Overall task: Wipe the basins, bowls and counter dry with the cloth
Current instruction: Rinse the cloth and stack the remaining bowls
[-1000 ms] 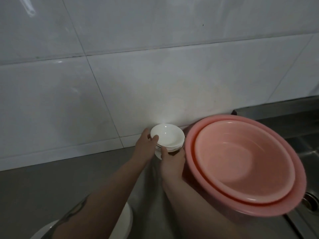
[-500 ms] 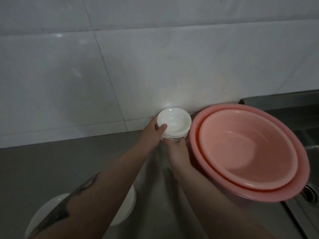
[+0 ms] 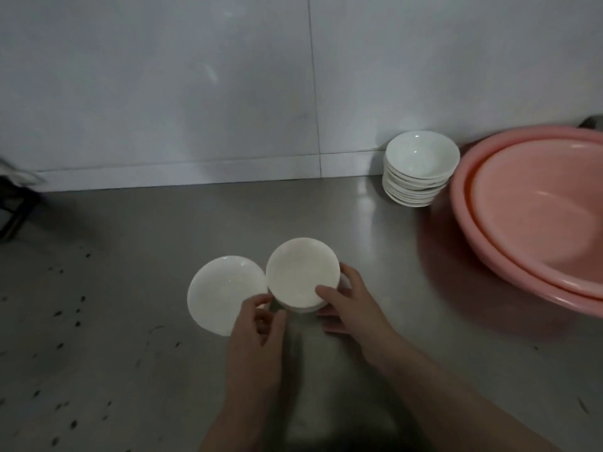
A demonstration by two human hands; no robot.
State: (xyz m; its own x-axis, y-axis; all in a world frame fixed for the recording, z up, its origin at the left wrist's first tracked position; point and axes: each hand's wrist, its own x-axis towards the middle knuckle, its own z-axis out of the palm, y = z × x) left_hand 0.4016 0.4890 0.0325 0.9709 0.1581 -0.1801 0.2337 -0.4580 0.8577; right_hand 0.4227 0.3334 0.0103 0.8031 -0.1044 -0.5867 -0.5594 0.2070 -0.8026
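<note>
Grip: small bowl stack [image 3: 301, 274] is held between right hand [image 3: 350, 303] and left hand [image 3: 257, 324].
Risk: stack could be tipped against nearby dish [image 3: 225, 293].

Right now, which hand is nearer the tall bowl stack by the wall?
Right. The right hand is on the near bowls, below-left of the tall bowl stack; the left hand sits farther left. Neither touches it.
</note>
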